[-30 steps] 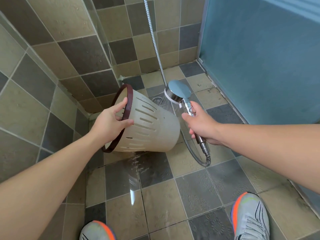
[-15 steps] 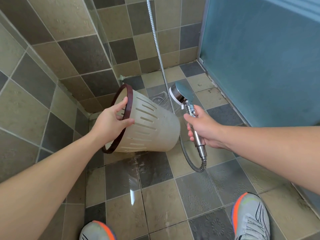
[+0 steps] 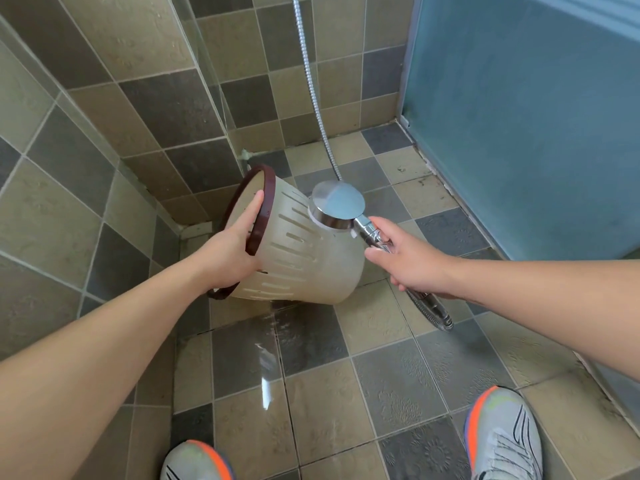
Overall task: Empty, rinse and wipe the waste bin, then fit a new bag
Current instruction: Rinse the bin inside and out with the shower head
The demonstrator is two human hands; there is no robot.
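Left hand [image 3: 228,252] gripping bin [image 3: 304,251] rim, bin tilted above wet floor [image 3: 391,386]; right hand [image 3: 405,259] clasping shower head [image 3: 337,204] against its side. Best: sweep spray over every slot, turning bin slowly.

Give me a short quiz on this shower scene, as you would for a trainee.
1. True or false: the slotted white plastic waste bin with a brown rim stands upright on the tiled floor.
2. Which hand holds the chrome shower head? A. left hand B. right hand
3. Fill in: the left hand grips the bin by its ____.

Key: 1. false, it is held tilted on its side; 2. B; 3. rim.
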